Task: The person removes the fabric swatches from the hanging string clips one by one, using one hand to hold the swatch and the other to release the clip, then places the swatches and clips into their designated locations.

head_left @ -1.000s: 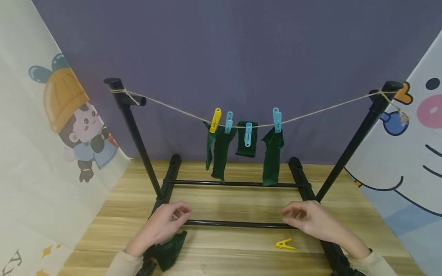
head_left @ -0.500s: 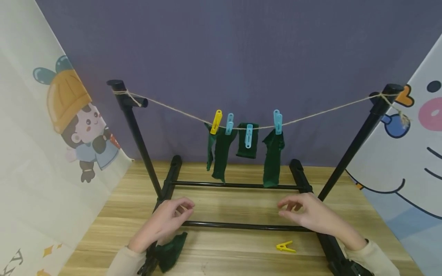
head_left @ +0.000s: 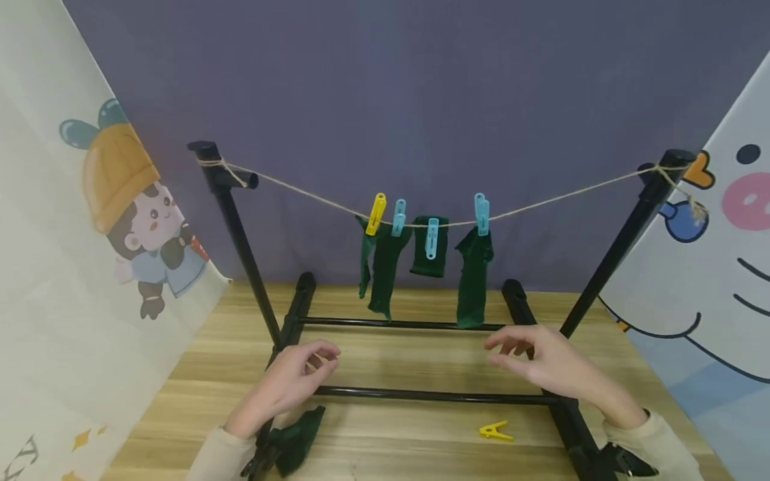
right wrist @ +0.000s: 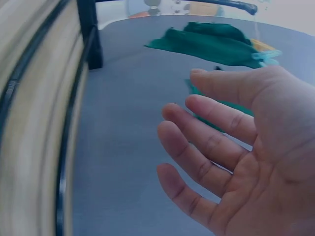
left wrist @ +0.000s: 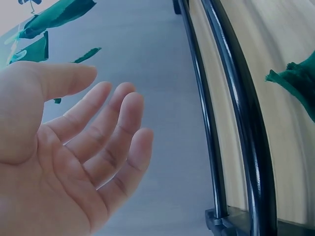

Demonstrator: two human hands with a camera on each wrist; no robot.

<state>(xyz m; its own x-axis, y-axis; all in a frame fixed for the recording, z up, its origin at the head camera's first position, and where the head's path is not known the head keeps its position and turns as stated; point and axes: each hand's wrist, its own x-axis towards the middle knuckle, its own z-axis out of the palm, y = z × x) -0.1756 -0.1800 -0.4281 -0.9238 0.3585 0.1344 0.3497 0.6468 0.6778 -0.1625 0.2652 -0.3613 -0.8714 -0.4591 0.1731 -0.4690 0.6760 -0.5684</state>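
My left hand (head_left: 296,374) hovers near the front bar on the left, its fingers loosely bent around nothing, as the left wrist view also shows. Opposite it, my right hand (head_left: 544,357) is held over the right side of the rack, relaxed and holding nothing. Behind and above them, green cloth pieces (head_left: 472,277) hang from a string (head_left: 559,197). A yellow clothespin (head_left: 375,214) and several blue clothespins (head_left: 432,238) grip them on the line. Below my left wrist lies another green cloth (head_left: 297,441), partly over the rack's left foot. A loose yellow clothespin (head_left: 496,431) rests on the table.
The black rack has a left post (head_left: 243,260), a right post (head_left: 613,260) and a front crossbar (head_left: 433,396) low over the wooden table (head_left: 397,441). A dark backdrop (head_left: 421,100) stands behind, with printed panels at both sides.
My right hand has risen slightly, away from the front crossbar. The left hand has shifted a little up and right. The hanging cloths and the loose clothespin stay in place.
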